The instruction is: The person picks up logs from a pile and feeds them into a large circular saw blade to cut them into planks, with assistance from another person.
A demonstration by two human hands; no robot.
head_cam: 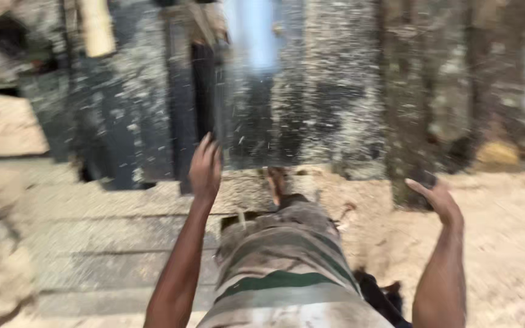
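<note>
The view is blurred by motion. A large dark flat panel (299,115), speckled with pale dust, stands upright in front of me. My left hand (205,165) grips its left edge at about mid-height, fingers pointing up. My right hand (437,199) holds the lower right corner of the panel, where a brownish strip (408,121) runs down its side. Between my arms, my raised knee in striped shorts (281,261) shows, and my bare foot (276,182) rests just under the panel's bottom edge.
Pale sawdust-covered ground (505,243) spreads to the right. Grey dusty planks or steps (92,243) lie to the left. More dark boards (123,121) lean behind the panel on the left, beside a pale block (7,130).
</note>
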